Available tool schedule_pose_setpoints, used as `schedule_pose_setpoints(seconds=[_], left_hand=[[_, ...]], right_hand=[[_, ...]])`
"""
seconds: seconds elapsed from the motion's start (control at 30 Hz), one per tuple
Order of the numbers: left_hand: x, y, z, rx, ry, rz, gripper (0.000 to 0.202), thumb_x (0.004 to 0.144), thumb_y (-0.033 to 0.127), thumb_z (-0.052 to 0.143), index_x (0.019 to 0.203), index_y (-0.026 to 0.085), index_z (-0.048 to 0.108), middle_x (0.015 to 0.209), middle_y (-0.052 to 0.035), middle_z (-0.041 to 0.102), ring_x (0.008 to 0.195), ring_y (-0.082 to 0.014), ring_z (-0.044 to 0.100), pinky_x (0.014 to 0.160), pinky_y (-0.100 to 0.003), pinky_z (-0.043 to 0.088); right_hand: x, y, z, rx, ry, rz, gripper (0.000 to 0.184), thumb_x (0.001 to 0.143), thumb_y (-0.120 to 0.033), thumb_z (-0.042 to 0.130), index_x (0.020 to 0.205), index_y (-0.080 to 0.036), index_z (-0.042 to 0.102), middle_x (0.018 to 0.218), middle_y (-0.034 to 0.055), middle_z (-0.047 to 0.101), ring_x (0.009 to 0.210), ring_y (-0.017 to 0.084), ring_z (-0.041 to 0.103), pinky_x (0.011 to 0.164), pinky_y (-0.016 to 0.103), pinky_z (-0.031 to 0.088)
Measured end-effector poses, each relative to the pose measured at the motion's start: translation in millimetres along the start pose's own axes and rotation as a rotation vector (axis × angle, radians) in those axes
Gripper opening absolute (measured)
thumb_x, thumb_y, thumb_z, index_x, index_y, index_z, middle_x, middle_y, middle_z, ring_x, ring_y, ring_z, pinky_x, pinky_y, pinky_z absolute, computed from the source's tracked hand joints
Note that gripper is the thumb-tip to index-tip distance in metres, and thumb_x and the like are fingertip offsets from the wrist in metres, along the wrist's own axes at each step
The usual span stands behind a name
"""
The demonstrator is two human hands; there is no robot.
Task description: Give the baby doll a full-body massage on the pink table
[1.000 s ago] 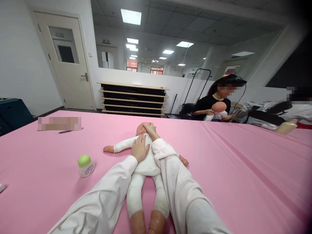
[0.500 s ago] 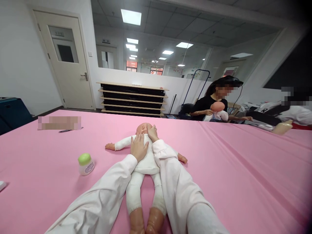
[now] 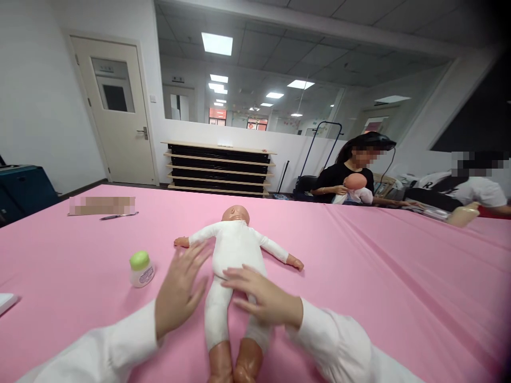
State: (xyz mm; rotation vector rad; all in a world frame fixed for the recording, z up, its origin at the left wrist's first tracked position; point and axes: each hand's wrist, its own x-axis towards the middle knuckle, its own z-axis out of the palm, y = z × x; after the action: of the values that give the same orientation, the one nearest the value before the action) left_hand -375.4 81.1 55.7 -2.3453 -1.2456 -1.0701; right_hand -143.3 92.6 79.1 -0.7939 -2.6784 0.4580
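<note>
A: Item one, far left of the baby doll [image 3: 235, 250]?

B: Corner of a white flat object [image 3: 6, 303] at the picture's left edge, on the pink tablecloth [image 3: 399, 287]. Behind it, well left of the doll, a pen [image 3: 118, 216] beside a blurred sheet.

A: Next, closer to the doll?

B: A small white jar with a green lid [image 3: 141, 269], upright, near the doll's outstretched arm on the left side of the view, apart from it.

A: Hands?

B: Left hand [image 3: 179, 290]: fingers spread and released, holding nothing, just beside the doll's hip and leg; I cannot tell whether it touches. Right hand [image 3: 263, 300]: fingers extended, loose, lying across the doll's upper legs, gripping nothing.

A: The doll itself?

B: On its back at the middle of the tablecloth, head away from the viewer, arms out to both sides, white bodysuit, bare feet nearest the camera.

A: Right of the doll?

B: Far side of the table: a person in black holding a second doll [image 3: 355, 186]. Further right, a person in white leaning on the table, with a cream bottle [image 3: 463, 214] near them.
</note>
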Motion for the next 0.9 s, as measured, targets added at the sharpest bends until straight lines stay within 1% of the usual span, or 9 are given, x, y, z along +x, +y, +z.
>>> schedule_pose_setpoints(seconds=[0.1, 0.2, 0.27, 0.33, 0.47, 0.57, 0.7, 0.77, 0.9], left_hand=[[-46, -40, -6.6, 0.172, 0.281, -0.017, 0.063, 0.078, 0.016, 0.052, 0.135, 0.026, 0.026, 0.134, -0.0085, 0.036, 0.128, -0.0245, 0.029, 0.107, -0.048, 0.018], [-71, -82, 1.5, 0.276, 0.476, -0.201, 0.075, 0.071, 0.025, 0.062, 0.136, 0.022, 0.023, 0.139, -0.0126, 0.022, 0.130, -0.0297, 0.020, 0.106, -0.049, 0.022], [-76, -102, 8.7, 0.193, 0.466, -0.369, 0.087, 0.068, 0.036, 0.064, 0.137, 0.016, 0.017, 0.140, -0.0163, 0.017, 0.131, -0.0326, 0.016, 0.106, -0.051, 0.020], [-79, -116, 15.9, -0.014, 0.359, -0.541, 0.094, 0.067, 0.043, 0.063, 0.139, 0.016, 0.008, 0.140, -0.0169, 0.017, 0.130, -0.0319, 0.019, 0.105, -0.051, 0.023], [-79, -123, 22.1, -0.284, 0.175, -0.681, 0.080, 0.078, 0.039, 0.051, 0.139, 0.028, 0.001, 0.130, -0.0111, 0.039, 0.116, -0.0238, 0.045, 0.095, -0.046, 0.040], [-69, -95, 8.7, -0.159, 0.215, -0.407, 0.074, 0.082, 0.030, 0.049, 0.139, 0.026, 0.000, 0.119, -0.0111, 0.051, 0.107, -0.0221, 0.053, 0.087, -0.042, 0.045], [-46, -15, -24.0, 0.087, 0.237, 0.116, 0.057, 0.082, 0.016, 0.050, 0.132, 0.031, 0.028, 0.117, -0.0077, 0.055, 0.108, -0.0224, 0.052, 0.086, -0.039, 0.043], [-37, 24, -35.8, 0.171, 0.123, 0.350, 0.047, 0.082, 0.014, 0.049, 0.122, 0.037, 0.043, 0.118, -0.0029, 0.056, 0.109, -0.0250, 0.050, 0.087, -0.042, 0.039], [-33, 58, -40.2, 0.233, -0.009, 0.445, 0.038, 0.082, 0.015, 0.049, 0.113, 0.036, 0.052, 0.114, -0.0016, 0.058, 0.101, -0.0256, 0.052, 0.083, -0.044, 0.038]], right_hand=[[-24, -17, 25, -0.058, -0.043, -0.006, 0.039, 0.088, -0.030, 0.043, 0.126, -0.021, 0.045, 0.134, 0.0077, 0.038, 0.127, 0.022, 0.028, 0.108, 0.047, 0.013], [-31, -13, 45, -0.046, 0.010, 0.015, 0.035, 0.090, -0.026, 0.037, 0.122, -0.018, 0.048, 0.130, 0.0081, 0.042, 0.124, 0.019, 0.032, 0.108, 0.045, 0.014], [-31, -7, 53, -0.010, 0.039, 0.030, 0.033, 0.091, -0.025, 0.034, 0.118, -0.018, 0.052, 0.126, 0.0076, 0.047, 0.118, 0.017, 0.040, 0.106, 0.041, 0.021], [-32, -2, 56, 0.050, 0.059, 0.039, 0.033, 0.092, -0.026, 0.032, 0.112, -0.019, 0.056, 0.121, 0.0066, 0.051, 0.112, 0.017, 0.045, 0.100, 0.037, 0.031], [-33, -10, 53, 0.327, 0.131, 0.101, 0.034, 0.092, -0.035, 0.034, 0.114, -0.022, 0.056, 0.121, 0.0055, 0.052, 0.114, 0.018, 0.044, 0.098, 0.038, 0.031], [-25, -30, 49, 0.897, 0.203, 0.216, 0.039, 0.089, -0.046, 0.039, 0.117, -0.022, 0.052, 0.125, 0.0074, 0.048, 0.116, 0.020, 0.044, 0.102, 0.040, 0.027], [-4, -62, 51, 1.792, 0.081, 0.396, 0.062, 0.082, -0.064, 0.037, 0.120, -0.016, 0.043, 0.124, 0.0143, 0.046, 0.110, 0.023, 0.051, 0.100, 0.043, 0.029], [7, -74, 55, 1.977, 0.065, 0.392, 0.065, 0.083, -0.065, 0.032, 0.119, -0.012, 0.044, 0.121, 0.0152, 0.048, 0.110, 0.022, 0.050, 0.102, 0.041, 0.028], [19, -86, 60, 2.111, 0.210, 0.418, 0.065, 0.088, -0.060, 0.013, 0.113, -0.011, 0.048, 0.115, 0.0119, 0.053, 0.109, 0.018, 0.050, 0.103, 0.033, 0.028]])
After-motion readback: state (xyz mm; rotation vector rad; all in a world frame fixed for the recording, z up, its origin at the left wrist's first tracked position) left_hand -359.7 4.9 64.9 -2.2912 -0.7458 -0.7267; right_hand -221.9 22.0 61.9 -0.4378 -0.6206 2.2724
